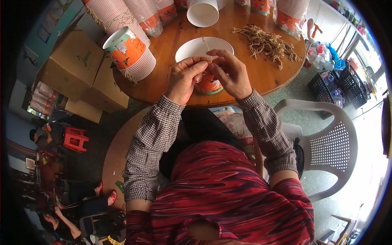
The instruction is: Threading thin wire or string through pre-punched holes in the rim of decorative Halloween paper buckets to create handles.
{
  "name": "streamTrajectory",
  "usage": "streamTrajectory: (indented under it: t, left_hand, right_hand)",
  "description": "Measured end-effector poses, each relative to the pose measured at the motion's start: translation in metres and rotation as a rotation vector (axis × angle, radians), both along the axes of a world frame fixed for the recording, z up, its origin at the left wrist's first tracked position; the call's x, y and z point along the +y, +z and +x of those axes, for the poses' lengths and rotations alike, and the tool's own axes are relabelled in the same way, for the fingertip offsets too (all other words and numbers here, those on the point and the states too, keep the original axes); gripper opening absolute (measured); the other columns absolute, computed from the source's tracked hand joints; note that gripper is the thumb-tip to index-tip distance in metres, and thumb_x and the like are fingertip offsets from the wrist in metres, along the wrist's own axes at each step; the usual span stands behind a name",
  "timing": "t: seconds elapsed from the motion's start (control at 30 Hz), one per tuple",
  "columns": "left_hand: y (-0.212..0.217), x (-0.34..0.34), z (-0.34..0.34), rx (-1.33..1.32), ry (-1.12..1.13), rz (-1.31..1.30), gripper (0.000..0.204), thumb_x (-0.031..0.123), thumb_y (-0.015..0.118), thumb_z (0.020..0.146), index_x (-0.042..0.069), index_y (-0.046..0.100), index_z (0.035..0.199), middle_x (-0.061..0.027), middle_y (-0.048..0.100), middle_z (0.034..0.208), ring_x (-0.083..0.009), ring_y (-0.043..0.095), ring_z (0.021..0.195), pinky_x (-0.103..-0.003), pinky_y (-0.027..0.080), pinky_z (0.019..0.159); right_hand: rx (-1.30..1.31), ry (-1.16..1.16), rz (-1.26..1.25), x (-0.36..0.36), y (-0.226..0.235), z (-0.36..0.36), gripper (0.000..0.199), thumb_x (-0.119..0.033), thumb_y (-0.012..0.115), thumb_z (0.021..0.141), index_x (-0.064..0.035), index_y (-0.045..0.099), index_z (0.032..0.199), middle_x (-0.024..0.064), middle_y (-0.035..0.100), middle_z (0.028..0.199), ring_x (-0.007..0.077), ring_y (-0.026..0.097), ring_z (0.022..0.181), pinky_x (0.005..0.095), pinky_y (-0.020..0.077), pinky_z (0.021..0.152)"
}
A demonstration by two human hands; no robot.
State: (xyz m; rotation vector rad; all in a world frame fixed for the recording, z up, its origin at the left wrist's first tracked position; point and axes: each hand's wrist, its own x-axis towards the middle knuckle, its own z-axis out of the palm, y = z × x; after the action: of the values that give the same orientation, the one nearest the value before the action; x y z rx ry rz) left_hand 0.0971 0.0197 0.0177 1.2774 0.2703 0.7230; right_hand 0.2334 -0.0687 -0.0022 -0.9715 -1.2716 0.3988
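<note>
Above the near edge of a round wooden table, a light string runs from the far rim of an orange paper bucket to my fingers. The bucket stands upright, its white inside facing up, and my hands cover much of its near side. My left hand is closed, thumb and forefinger pinching the string over the near rim. Close beside it, my right hand bends its fingers around the same string, thumb and fingertips near my left ones. The string's end between the fingertips is too small to make out.
A tilted stack of orange buckets is at the left, with more wrapped stacks behind. A white bucket lies at the back. Loose twine is heaped right. Cardboard boxes, a plastic chair and crates surround the table.
</note>
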Motion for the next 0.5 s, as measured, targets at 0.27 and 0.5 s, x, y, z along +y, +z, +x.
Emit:
streamTrajectory:
  t: [0.27,0.5]
  left_hand:
    - [-0.0004,-0.0003,-0.0008,0.026,0.019,0.026,0.016,0.009,0.057,0.089,-0.001,0.063,0.099,0.0000,0.060,0.078,-0.0046,0.044,0.059,-0.019,0.034,0.054]
    - [-0.0028,0.0020,-0.0022,0.071,0.050,0.047,0.016,0.010,0.058,0.089,-0.001,0.063,0.099,0.0013,0.057,0.075,-0.0048,0.045,0.059,-0.018,0.034,0.054]
  right_hand:
    - [-0.230,-0.159,0.092,-0.0004,-0.0018,0.0052,0.015,-0.007,0.059,0.087,-0.0056,0.061,0.101,0.0099,0.067,0.079,0.0179,0.068,0.073,0.0279,0.0536,0.064]
    - [-0.448,-0.302,0.122,0.0013,-0.0016,0.0042,0.008,-0.010,0.059,0.085,-0.0083,0.060,0.093,0.0095,0.065,0.073,0.0253,0.067,0.067,0.0315,0.0537,0.058]
